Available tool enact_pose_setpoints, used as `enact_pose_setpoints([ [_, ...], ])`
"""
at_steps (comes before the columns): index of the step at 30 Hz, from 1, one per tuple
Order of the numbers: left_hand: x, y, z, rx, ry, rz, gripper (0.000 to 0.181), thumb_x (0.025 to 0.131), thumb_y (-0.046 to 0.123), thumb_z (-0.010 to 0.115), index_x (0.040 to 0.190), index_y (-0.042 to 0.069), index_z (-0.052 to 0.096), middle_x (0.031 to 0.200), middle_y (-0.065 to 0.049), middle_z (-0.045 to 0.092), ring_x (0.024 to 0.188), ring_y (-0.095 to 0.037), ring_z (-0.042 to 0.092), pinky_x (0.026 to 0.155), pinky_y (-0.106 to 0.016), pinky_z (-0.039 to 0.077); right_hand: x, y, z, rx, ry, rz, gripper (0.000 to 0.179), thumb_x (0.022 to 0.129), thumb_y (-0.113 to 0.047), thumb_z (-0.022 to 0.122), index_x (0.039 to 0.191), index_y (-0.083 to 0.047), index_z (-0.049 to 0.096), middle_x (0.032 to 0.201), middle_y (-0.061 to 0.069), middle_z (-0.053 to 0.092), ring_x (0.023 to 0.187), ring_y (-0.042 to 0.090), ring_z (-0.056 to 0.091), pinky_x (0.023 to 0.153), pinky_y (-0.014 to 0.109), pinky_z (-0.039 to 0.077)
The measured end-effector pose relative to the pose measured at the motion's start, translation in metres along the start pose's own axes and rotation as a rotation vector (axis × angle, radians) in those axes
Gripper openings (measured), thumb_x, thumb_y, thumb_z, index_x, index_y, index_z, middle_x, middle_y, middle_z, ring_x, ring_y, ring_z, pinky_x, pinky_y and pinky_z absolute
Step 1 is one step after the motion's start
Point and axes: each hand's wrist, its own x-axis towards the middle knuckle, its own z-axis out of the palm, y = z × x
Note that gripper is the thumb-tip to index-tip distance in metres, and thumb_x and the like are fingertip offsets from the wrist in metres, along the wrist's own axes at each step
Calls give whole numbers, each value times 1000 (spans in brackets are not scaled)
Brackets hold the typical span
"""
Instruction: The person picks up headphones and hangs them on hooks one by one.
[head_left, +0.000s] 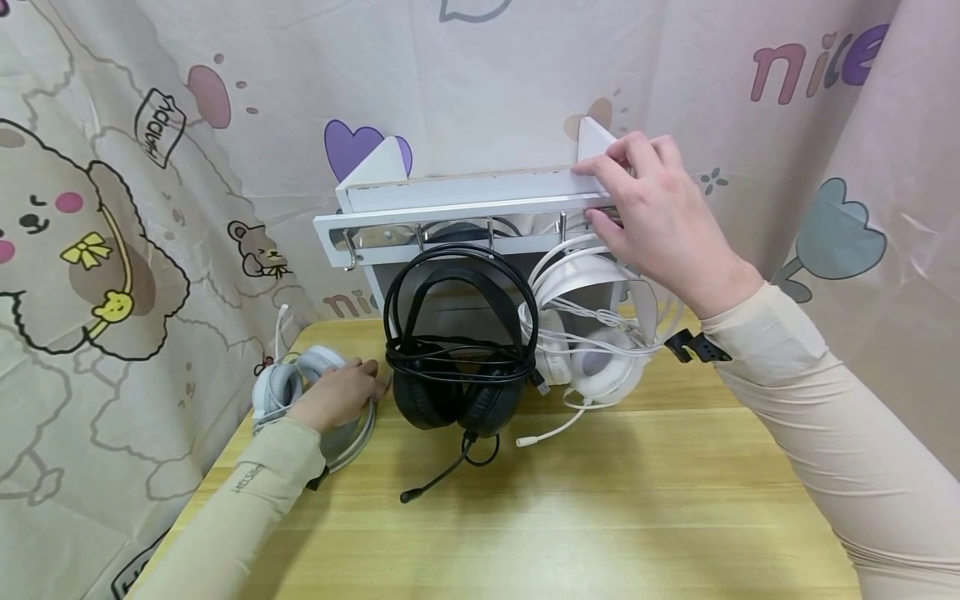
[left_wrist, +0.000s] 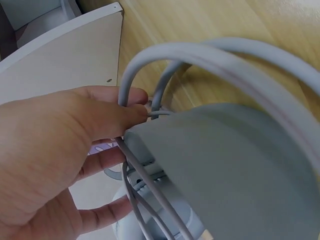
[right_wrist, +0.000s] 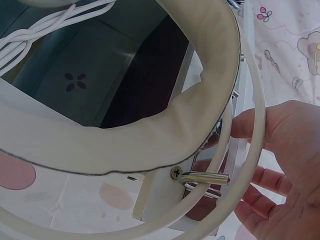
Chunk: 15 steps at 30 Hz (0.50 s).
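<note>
Low on the left in the head view, my left hand (head_left: 341, 396) holds a pale grey-blue headset (head_left: 318, 360) on the table. In the left wrist view, its thumb and index finger pinch the headset at one end of its tubular headband (left_wrist: 185, 52), beside thin cables. My right hand (head_left: 663, 217) grips the right end of a white hook rack (head_left: 472, 190), fingers over the top and thumb at the front rail. Beneath that hand a white headset (head_left: 603, 371) hangs from the rack with its cable bundled. Mid-rack hangs a black headset (head_left: 427, 400), its microphone pointing down.
A metal hook (head_left: 349, 250) at the rack's left end carries nothing. The wooden table (head_left: 555, 525) spreads in front of the rack. Behind it hangs a printed curtain (head_left: 510, 92), which also closes in both sides.
</note>
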Motion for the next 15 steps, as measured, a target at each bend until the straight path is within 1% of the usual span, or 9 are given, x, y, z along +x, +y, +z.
enact_pose_setpoints([
  [7,-2,-2,-1,18,-23,-2,25,89,1,80,100,23,84,102,-3,62,93,-25,57,66,-46,55,-1,0,0,-1,-4,8,41,99,-10,74,139,-7,66,130,27,58,118,50,48,92,62,49],
  [10,-3,-1,-1,39,-30,-5,24,88,1,81,99,23,83,100,-3,60,93,-26,57,66,-47,57,-1,0,1,-1,-2,8,41,99,-10,74,139,-7,66,130,27,58,118,50,49,92,62,49],
  [12,-3,0,-2,44,-43,-18,23,88,1,81,96,23,82,100,-4,58,93,-27,56,65,-48,57,-1,0,1,0,0,7,41,99,-10,74,139,-7,66,130,27,58,118,50,49,92,62,49],
  [15,-3,0,-4,33,-101,-73,22,88,1,80,92,22,79,102,-6,58,95,-29,56,66,-52,57,-1,0,1,1,1,6,41,99,-10,74,139,-8,66,130,27,58,118,50,49,91,62,49],
])
